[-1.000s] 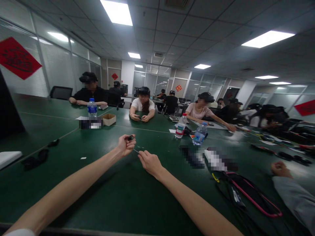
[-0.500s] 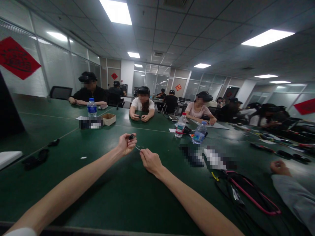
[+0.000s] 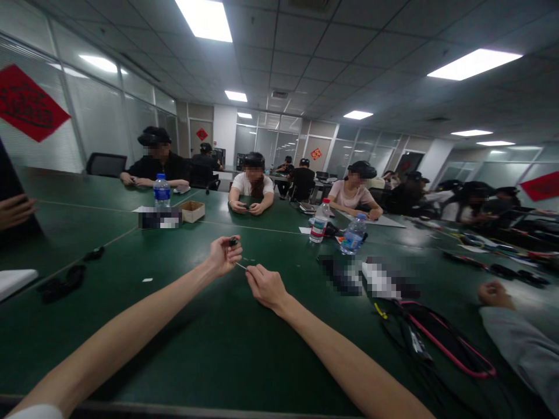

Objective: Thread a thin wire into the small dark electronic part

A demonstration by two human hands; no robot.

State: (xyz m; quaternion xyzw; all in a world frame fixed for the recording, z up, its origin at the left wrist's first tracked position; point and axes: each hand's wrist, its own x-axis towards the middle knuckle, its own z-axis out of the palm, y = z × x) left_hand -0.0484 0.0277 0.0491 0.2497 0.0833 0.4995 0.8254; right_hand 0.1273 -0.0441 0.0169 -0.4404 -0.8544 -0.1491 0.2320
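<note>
My left hand [image 3: 223,256] is closed around a small black object [image 3: 233,241], too small to identify, held above the green table [image 3: 205,331]. Just to its right, my right hand [image 3: 267,284] pinches a thin, light-coloured stick [image 3: 240,266] between thumb and fingertips. The stick points up and left toward my left hand; I cannot tell whether its tip touches the black object. Below and left of my hands, a small white scrap [image 3: 147,280] lies on the table.
Two water bottles [image 3: 320,222] stand ahead to the right, another bottle [image 3: 161,192] beside an open cardboard box [image 3: 192,212] to the left. A pink-and-black cable bundle [image 3: 449,340] lies right, near another person's hand [image 3: 495,294]. Dark objects [image 3: 65,284] lie left. Several people sit around.
Another person's hand has come into view at the left edge. My two hands keep nearly the same pose, and the stick still points at my left hand.
</note>
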